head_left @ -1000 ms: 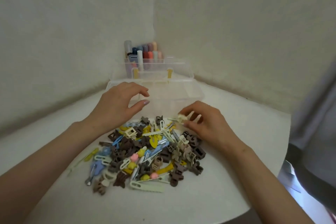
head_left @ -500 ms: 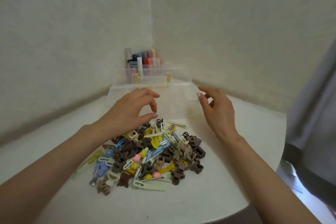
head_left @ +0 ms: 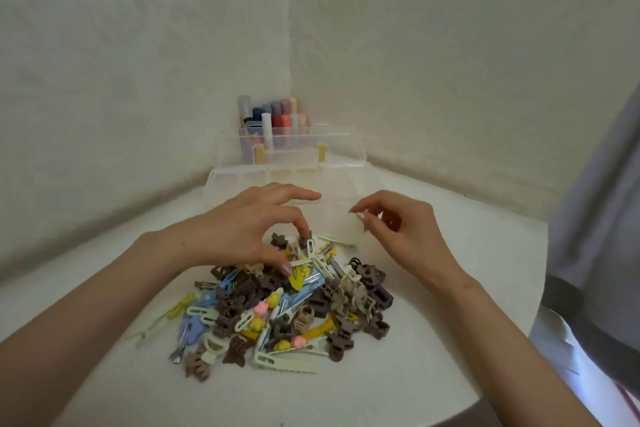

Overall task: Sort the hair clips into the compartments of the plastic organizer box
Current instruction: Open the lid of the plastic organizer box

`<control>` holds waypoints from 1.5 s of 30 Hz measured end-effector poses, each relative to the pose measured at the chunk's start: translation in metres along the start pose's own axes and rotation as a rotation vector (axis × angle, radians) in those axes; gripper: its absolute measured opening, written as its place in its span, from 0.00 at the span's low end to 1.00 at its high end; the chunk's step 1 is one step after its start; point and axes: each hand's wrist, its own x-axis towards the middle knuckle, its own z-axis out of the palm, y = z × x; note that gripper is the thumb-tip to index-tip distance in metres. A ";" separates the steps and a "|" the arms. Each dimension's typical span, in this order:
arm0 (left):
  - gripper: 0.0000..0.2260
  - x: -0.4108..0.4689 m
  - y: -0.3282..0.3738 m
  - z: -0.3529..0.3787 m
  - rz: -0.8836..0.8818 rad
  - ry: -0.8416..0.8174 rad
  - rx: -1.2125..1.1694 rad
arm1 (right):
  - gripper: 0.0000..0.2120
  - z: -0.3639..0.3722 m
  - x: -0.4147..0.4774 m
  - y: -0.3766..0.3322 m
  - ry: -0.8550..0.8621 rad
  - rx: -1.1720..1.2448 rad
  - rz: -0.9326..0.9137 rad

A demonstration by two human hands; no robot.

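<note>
Hair clips [head_left: 284, 305] lie heaped on the white table [head_left: 433, 374]. Left hand [head_left: 249, 229] curls over the heap's far edge, fingertip on a cream clip [head_left: 310, 248]; whether it pinches, I cannot tell. Right hand [head_left: 408, 229] hovers loosely curled, holding nothing, before the clear organizer box [head_left: 339, 180] beyond.

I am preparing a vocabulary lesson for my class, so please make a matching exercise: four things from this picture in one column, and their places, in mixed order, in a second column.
Things
1. left hand
2. right hand
3. clear organizer box
4. long cream toothed clip

Places
A. at the near edge of the clip pile
B. behind the pile, farthest from the person
C. fingers down on the far side of the pile
D. raised in front of the box, no clip seen in it

Pairs: 1-C, 2-D, 3-B, 4-A
</note>
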 end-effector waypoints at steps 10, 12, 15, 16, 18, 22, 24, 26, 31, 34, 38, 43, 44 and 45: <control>0.02 0.001 0.000 0.011 0.053 0.078 0.181 | 0.05 0.008 0.000 0.001 -0.178 -0.090 0.000; 0.01 0.001 -0.003 0.009 0.051 0.093 0.158 | 0.06 0.010 0.000 0.000 -0.188 -0.098 -0.006; 0.02 0.001 -0.006 0.006 0.048 0.095 0.106 | 0.08 0.012 0.005 -0.005 -0.180 -0.123 -0.040; 0.02 0.000 -0.007 0.005 0.055 0.081 0.106 | 0.08 0.013 0.008 -0.007 -0.199 -0.162 -0.057; 0.03 -0.001 -0.007 0.001 0.062 0.021 0.091 | 0.09 0.012 0.015 -0.017 -0.285 -0.259 -0.082; 0.05 -0.002 -0.010 -0.009 0.062 0.061 -0.006 | 0.11 0.008 0.033 -0.034 -0.431 -0.476 -0.147; 0.05 -0.005 -0.015 -0.013 0.023 0.142 0.040 | 0.11 0.012 0.034 -0.035 -0.399 -0.485 -0.177; 0.06 -0.007 -0.019 -0.013 0.006 0.159 0.192 | 0.10 0.017 0.030 -0.030 -0.306 -0.400 -0.177; 0.06 -0.002 -0.024 0.000 0.073 0.147 0.327 | 0.08 0.017 0.022 -0.017 -0.257 -0.273 -0.139; 0.03 0.001 -0.025 0.007 0.111 0.200 0.325 | 0.08 0.016 0.023 -0.011 -0.262 -0.213 -0.109; 0.05 0.004 -0.022 0.005 0.098 0.387 0.186 | 0.08 0.019 0.022 -0.013 -0.274 -0.023 -0.103; 0.07 0.008 0.005 -0.004 -0.015 0.526 -0.300 | 0.14 0.021 0.020 -0.024 -0.177 0.149 -0.146; 0.07 0.008 0.008 -0.003 -0.018 0.518 -0.332 | 0.12 0.021 0.020 -0.025 -0.152 0.164 -0.152; 0.07 0.008 0.011 -0.003 -0.013 0.519 -0.345 | 0.12 0.021 0.020 -0.025 -0.139 0.184 -0.157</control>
